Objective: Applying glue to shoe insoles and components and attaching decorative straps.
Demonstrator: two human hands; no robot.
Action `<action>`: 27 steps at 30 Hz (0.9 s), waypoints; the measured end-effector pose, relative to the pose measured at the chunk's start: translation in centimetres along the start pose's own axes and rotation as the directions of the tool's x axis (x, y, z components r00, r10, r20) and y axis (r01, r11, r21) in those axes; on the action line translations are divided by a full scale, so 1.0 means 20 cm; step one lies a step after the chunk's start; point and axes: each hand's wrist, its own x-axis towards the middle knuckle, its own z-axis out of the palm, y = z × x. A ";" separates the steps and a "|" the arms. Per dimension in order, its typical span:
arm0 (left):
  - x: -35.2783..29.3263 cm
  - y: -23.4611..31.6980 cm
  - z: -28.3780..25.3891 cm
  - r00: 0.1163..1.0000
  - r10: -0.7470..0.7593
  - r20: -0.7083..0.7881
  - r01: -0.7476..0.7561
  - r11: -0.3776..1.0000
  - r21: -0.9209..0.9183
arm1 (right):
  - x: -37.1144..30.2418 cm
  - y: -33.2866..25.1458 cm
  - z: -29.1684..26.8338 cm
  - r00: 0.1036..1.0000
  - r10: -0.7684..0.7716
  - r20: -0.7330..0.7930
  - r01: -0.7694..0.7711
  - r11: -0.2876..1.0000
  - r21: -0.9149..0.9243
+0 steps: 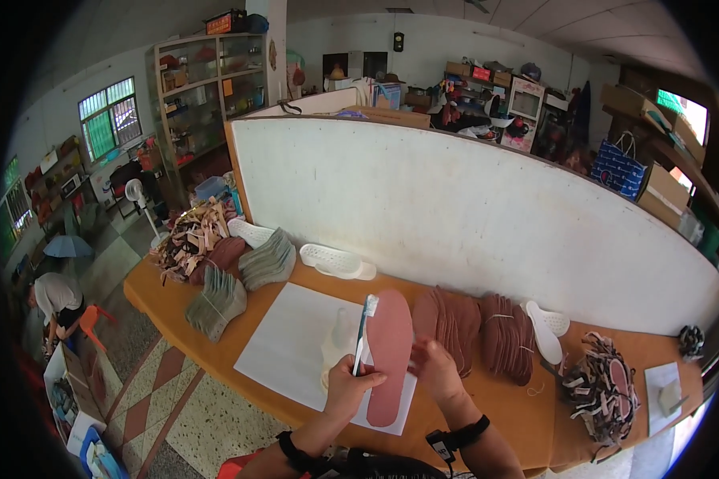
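Note:
A pinkish-brown shoe insole [389, 343] stands upright above the table, held in my left hand [349, 391] with the thumb across its front. The same hand grips a slim white-and-dark stick [364, 331], perhaps a pen or brush, along the insole's left edge. My right hand [441, 371] is just right of the insole, slightly blurred, its fingers bent but apart, with nothing seen in them. Behind it lies a fanned stack of similar insoles [447, 323]. Under my left hand, a white sheet [284, 335] carries pale sole-shaped pieces [337, 339].
A tied insole bundle [507, 339], white soles [543, 331] and a pile of straps [603, 391] lie rightward. Grey-green bundles [217, 303], more straps [196, 235] and white soles [335, 262] lie leftward. A white partition [455, 207] borders the table [295, 407]. Another person [57, 299] bends down far left.

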 end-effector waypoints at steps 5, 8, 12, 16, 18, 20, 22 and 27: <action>0.00 -0.05 -0.01 0.996 0.053 0.074 -0.066 0.981 0.184 | -0.04 0.05 0.04 0.987 0.074 0.143 -0.037 0.969 -0.245; 0.03 -0.07 -0.05 0.971 0.237 -0.014 -0.219 0.919 0.328 | -0.02 0.05 0.00 1.000 0.006 -0.020 -0.012 0.938 -0.345; 0.08 -0.06 -0.12 0.896 0.439 0.065 -0.415 0.779 0.471 | -0.02 0.01 -0.04 0.990 -0.094 -0.105 0.041 0.906 -0.421; 0.12 0.00 -0.11 0.843 0.518 0.145 -0.497 0.645 0.581 | -0.03 0.00 -0.08 0.989 -0.095 -0.117 0.035 0.899 -0.436; 0.15 0.00 -0.10 0.812 0.550 0.194 -0.534 0.568 0.626 | -0.04 0.00 -0.08 0.988 -0.100 -0.118 0.040 0.901 -0.433; 0.18 0.01 -0.08 0.791 0.571 0.220 -0.551 0.509 0.661 | -0.05 0.00 -0.09 0.987 -0.110 -0.119 0.048 0.901 -0.432; 0.20 0.02 -0.07 0.768 0.591 0.246 -0.565 0.446 0.694 | -0.05 0.00 -0.09 0.986 -0.110 -0.126 0.047 0.904 -0.424; 0.20 0.00 -0.06 0.790 0.552 0.266 -0.533 0.406 0.742 | -0.07 -0.01 -0.08 0.981 -0.130 -0.144 0.071 0.933 -0.353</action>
